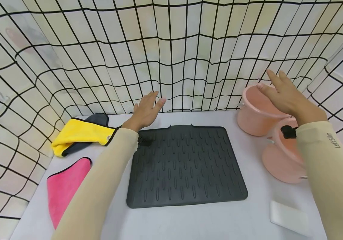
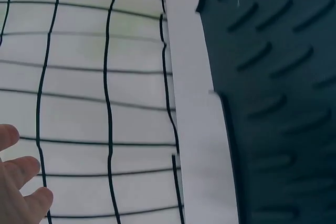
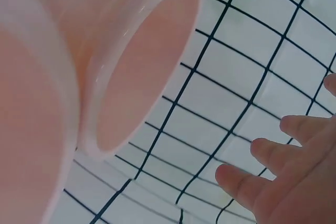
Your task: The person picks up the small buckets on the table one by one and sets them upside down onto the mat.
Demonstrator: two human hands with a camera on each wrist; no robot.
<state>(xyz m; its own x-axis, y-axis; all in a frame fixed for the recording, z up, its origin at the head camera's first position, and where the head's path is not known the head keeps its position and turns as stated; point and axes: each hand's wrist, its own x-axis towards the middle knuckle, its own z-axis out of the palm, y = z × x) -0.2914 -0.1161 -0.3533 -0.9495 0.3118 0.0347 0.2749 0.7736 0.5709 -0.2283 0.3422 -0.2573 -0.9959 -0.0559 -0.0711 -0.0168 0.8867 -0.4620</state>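
Note:
My left hand (image 1: 145,109) is raised over the far left corner of a dark grey ridged mat (image 1: 186,166), fingers extended and holding nothing. In the left wrist view its fingertips (image 2: 23,171) show against the wire grid, with the mat at the right. My right hand (image 1: 288,96) hovers over two pink buckets, fingers straight and nothing in them. It overlaps the rim of the far bucket (image 1: 253,120) in the head view; the near bucket (image 1: 282,166) is partly hidden behind the right sleeve. The right wrist view shows both bucket mouths left of the spread fingers (image 3: 268,156).
A black wire grid (image 1: 177,60) encloses the white table (image 1: 189,223) at the back and sides. At left lie a folded yellow and grey cloth (image 1: 81,131) and a pink cloth (image 1: 67,186), partly behind the left sleeve. A white block (image 1: 289,216) lies at front right.

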